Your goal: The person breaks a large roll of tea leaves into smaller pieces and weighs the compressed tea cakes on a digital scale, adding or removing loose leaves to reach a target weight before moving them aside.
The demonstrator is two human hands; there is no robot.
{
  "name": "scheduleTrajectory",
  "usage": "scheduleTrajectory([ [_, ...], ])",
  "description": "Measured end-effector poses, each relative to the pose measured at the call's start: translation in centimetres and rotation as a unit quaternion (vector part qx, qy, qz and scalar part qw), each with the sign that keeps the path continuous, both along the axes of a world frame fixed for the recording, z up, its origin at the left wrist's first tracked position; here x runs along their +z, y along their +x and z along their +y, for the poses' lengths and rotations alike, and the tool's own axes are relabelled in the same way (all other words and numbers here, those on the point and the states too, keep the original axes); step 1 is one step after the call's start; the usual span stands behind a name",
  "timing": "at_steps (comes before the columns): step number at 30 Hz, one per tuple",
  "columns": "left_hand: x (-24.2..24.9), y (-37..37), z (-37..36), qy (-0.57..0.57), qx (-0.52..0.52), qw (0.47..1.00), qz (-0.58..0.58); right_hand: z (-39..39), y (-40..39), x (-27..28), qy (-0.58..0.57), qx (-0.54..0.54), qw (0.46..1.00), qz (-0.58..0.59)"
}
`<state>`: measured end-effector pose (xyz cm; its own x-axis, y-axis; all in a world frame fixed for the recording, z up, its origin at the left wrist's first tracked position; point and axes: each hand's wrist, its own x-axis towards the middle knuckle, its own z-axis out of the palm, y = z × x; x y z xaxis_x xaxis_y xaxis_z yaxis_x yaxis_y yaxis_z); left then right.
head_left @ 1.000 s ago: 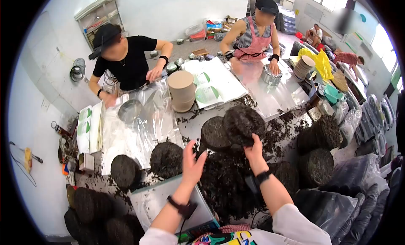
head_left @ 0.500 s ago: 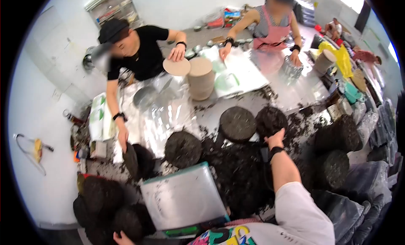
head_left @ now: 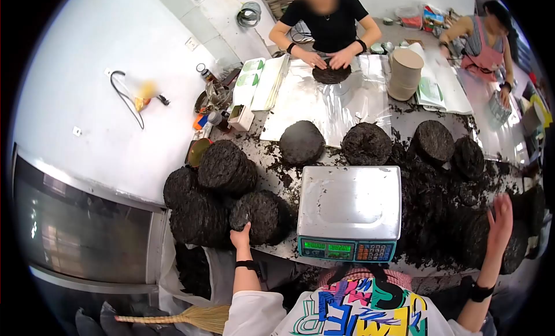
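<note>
My left hand (head_left: 240, 236) is closed on the near edge of a dark round cake (head_left: 259, 217) that looks like pressed leaves. The cake tops a stack lying tilted at the table's left edge. Thumb side shows; the other fingers are partly hidden. My right hand (head_left: 500, 223) is raised at the right, holding nothing, fingers stretched out, near a dark stack (head_left: 471, 235). Between my arms stands a silver weighing scale (head_left: 350, 202) with a lit green display and a bare pan. Behind it sit a smooth-topped dark cake (head_left: 302, 142) and a rougher one (head_left: 366, 144).
Across the table a person in black presses both hands on a dark cake (head_left: 331, 71) over a plastic sheet (head_left: 352, 99). A pale disc stack (head_left: 405, 74) stands beside them. A person in a pink apron works further right. Loose dark leaves (head_left: 413, 214) and a broom (head_left: 202, 318) are near.
The view has swung left. My right hand has let go of a dark cake and opened at the right. My left hand has gripped a cake. The co-worker's dark cake moved onto the sheet.
</note>
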<state>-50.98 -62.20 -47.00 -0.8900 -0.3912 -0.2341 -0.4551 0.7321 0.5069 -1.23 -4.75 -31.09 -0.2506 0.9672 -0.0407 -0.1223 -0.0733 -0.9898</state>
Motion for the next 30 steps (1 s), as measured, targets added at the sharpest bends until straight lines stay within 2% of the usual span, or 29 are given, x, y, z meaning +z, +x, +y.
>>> scheduleTrajectory([
  [1,0.3,0.0,-0.3,0.019,-0.012,1.000,-0.003,-0.1,2.6,-2.1,0.071,-0.050,0.980,-0.177],
  [2,0.6,-0.3,-0.7,0.036,-0.026,0.999,-0.005,3.2,9.1,-9.6,0.197,-0.086,0.942,-0.257],
  [3,0.5,-1.0,-1.3,0.051,-0.047,0.997,-0.037,4.4,14.7,-15.5,0.228,-0.167,0.889,-0.360],
  [4,0.0,-2.0,-2.2,0.065,-0.067,0.993,-0.070,4.5,17.9,-18.5,0.253,-0.245,0.817,-0.456],
  [5,-0.3,-2.4,-2.8,0.079,-0.087,0.988,-0.104,2.2,17.5,-17.9,0.115,-0.303,0.706,-0.630],
  [6,0.2,-2.5,-2.9,0.162,-0.077,0.977,-0.114,0.7,17.5,-19.6,-0.003,-0.337,0.695,-0.635],
  [7,1.8,-2.1,-2.2,0.187,-0.035,0.976,-0.107,2.8,22.8,-27.1,-0.082,-0.299,0.770,-0.557],
  [8,4.2,-1.3,-1.0,0.213,0.008,0.972,-0.100,0.6,19.9,-24.2,-0.198,-0.296,0.838,-0.413],
  [9,5.5,-0.7,-0.4,0.239,0.049,0.965,-0.091,-2.4,15.1,-19.3,-0.307,-0.280,0.874,-0.252],
  [10,5.7,-0.9,-0.9,0.317,0.086,0.942,-0.069,-1.4,16.2,-21.2,-0.242,-0.277,0.884,-0.289],
  [11,5.9,-1.2,-1.1,0.337,0.140,0.930,-0.047,0.0,17.6,-23.5,-0.177,-0.273,0.888,-0.325],
  [12,5.2,-1.4,-2.0,0.467,0.117,0.876,-0.044,0.5,18.7,-25.4,-0.112,-0.268,0.887,-0.359],
  [13,4.0,-1.6,-3.1,0.585,0.091,0.804,-0.043,0.0,18.7,-25.6,-0.105,-0.275,0.883,-0.366],
  [15,1.2,-2.2,-4.0,0.596,0.043,0.801,-0.046,-0.3,18.0,-25.0,-0.087,-0.287,0.875,-0.381],
  [16,0.2,-2.1,-3.8,0.537,0.004,0.843,-0.029,-0.9,17.1,-23.7,-0.079,-0.292,0.849,-0.433],
  [17,-0.4,-2.4,-3.0,0.381,-0.034,0.924,-0.016,-1.1,16.5,-22.8,-0.091,-0.302,0.815,-0.487],
  [18,-1.2,-2.3,-2.4,0.238,-0.024,0.971,-0.022,-1.1,15.9,-21.9,-0.101,-0.312,0.777,-0.537],
  [19,0.8,-1.1,0.0,0.091,-0.014,0.995,-0.027,-1.2,15.6,-21.0,-0.110,-0.321,0.736,-0.585],
  [22,0.3,-1.4,0.0,0.046,-0.026,0.998,-0.031,-1.7,15.8,-18.1,0.027,-0.362,0.811,-0.458],
  [23,0.2,-1.3,-0.3,0.027,-0.026,0.999,-0.035,-1.0,16.7,-18.0,0.022,-0.321,0.897,-0.305],
  [24,-0.2,-1.4,-0.4,0.024,-0.025,0.999,-0.030,-0.2,17.2,-18.0,-0.065,-0.307,0.938,-0.145],
  [25,0.1,-1.5,-0.5,0.026,-0.036,0.998,-0.045,0.2,17.3,-17.5,-0.153,-0.282,0.947,0.018],
  [28,0.9,-1.9,-0.6,0.067,-0.046,0.993,-0.084,-0.8,11.3,-13.6,-0.202,-0.038,0.965,0.160],
  [30,3.2,-1.3,0.1,0.117,-0.025,0.989,-0.090,-4.5,3.0,-9.7,-0.193,0.077,0.970,0.126],
])
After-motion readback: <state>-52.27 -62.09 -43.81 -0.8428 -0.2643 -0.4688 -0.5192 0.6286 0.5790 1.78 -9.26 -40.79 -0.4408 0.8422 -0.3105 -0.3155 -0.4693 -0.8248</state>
